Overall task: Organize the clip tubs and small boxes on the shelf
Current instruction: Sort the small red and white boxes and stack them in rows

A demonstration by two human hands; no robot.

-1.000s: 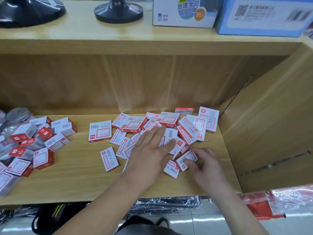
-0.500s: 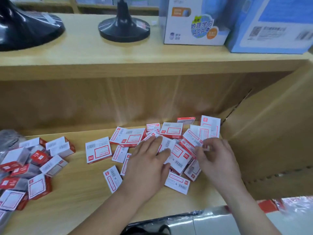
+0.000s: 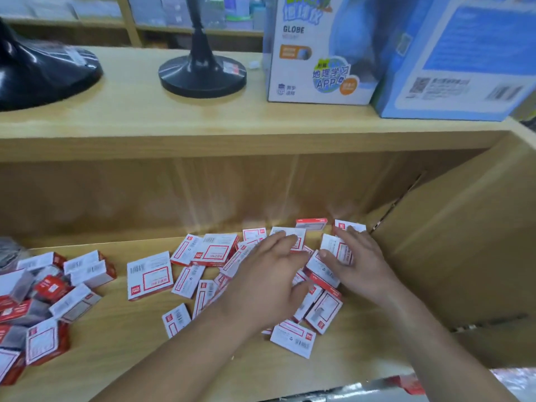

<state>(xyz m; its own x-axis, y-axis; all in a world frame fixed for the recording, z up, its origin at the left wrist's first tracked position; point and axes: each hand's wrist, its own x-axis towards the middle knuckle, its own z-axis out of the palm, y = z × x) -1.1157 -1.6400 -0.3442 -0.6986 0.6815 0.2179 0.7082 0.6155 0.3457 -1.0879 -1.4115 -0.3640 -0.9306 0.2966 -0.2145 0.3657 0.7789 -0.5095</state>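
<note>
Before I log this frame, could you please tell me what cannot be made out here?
Head view: small red-and-white cardboard boxes partly hidden under the left hand.
Head view: whether the right hand grips one; its fingers cover it.
Head view: large glossy black base cut by left edge.

Small red-and-white cardboard boxes [image 3: 149, 275] lie scattered over the centre of the light wooden lower shelf [image 3: 116, 349]; a second heap of such boxes [image 3: 48, 340] sits at lower left. On the wooden upper board [image 3: 174, 117], a large black base [image 3: 43, 74] and a black round stand [image 3: 203, 79] sit upper left, with a white globe carton [image 3: 319, 53] and a blue carton [image 3: 464, 68] upper right.
</note>
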